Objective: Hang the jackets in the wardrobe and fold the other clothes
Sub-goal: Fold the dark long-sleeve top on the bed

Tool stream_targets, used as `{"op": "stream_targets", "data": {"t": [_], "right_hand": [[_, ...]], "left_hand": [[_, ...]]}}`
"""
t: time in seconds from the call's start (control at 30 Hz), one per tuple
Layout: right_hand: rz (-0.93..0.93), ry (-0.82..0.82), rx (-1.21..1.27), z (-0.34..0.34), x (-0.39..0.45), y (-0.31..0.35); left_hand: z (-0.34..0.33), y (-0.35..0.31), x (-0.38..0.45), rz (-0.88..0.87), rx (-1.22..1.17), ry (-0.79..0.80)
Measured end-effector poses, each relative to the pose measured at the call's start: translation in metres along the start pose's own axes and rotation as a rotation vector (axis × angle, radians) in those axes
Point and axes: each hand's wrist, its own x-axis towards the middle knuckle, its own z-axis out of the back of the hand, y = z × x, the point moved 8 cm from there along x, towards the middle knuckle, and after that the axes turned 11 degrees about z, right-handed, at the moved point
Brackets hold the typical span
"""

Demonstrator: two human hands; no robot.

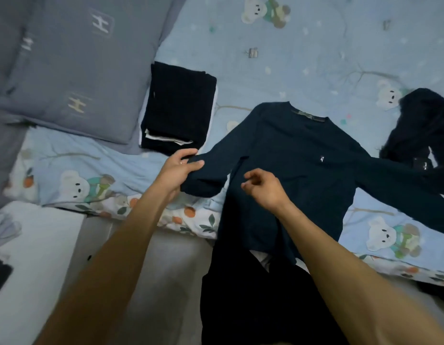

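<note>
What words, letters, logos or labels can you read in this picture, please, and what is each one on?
"H": a pale letter on the grey pillow, printed at least twice; the tiny line under each is too blurred to read.
Neck label of the dark sweater: too blurred to read.
Small white chest logo on the sweater: a mark, no legible letters.
The bedsheet carries bear pictures only, no text.

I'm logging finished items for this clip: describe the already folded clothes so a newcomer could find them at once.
Start at the large grey pillow with pale H marks on the left of the bear-print bed sheet. Beside its right edge lies a neat rectangular stack of folded dark clothes. Unlike the spread-out dark teal long-sleeved top and the crumpled black garment, it is squared, with white edges showing.
</note>
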Motion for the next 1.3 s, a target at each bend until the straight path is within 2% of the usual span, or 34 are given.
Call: {"op": "stream_targets", "data": {"t": [0.17,0.27,0.33,0.43,0.47,0.53,0.7,0.93,1.03,1.1,1.3], "right_hand": [[0.07,-0.067,0.046,-0.003,0.036,0.062],[0.124,-0.098,0.05,-0.004,0.054,0.097],[0.121,-0.112,0.055,-0.002,0.063,0.108],[0.125,-0.109,0.017,0.002,0.068,0.12],[0.122,-0.103,0.012,0.004,0.068,0.12],[0.116,-0.107,-0.001,0.013,0.065,0.117],[0.049,-0.148,-0.016,0.043,0.047,0.086],[-0.068,-0.311,0.04,0.118,-0.011,0.02],[-0.108,-0.367,0.034,0.154,-0.033,-0.011],[-0.125,-0.376,0.019,0.178,-0.034,-0.036],[-0.106,-0.339,-0.045,0.228,0.028,-0.098]], "left_hand": [[0.024,-0.091,-0.01,-0.116,0.276,0.018],[0.05,-0.13,0.006,-0.059,0.117,-0.043],[0.071,-0.144,0.025,-0.043,0.091,-0.168],[0.114,-0.158,0.039,-0.042,0.56,-0.531],[0.117,-0.156,0.04,-0.033,0.659,-0.577],[0.104,-0.153,0.041,-0.091,0.705,-0.526],[0.023,-0.135,0.023,-0.237,0.686,-0.279],[-0.107,-0.105,0.007,-0.324,0.66,-0.013],[-0.156,-0.099,0.006,-0.298,0.664,0.079],[-0.185,-0.094,0.017,-0.289,0.694,0.096],[-0.226,-0.085,0.095,-0.259,0.903,-0.064]]}}
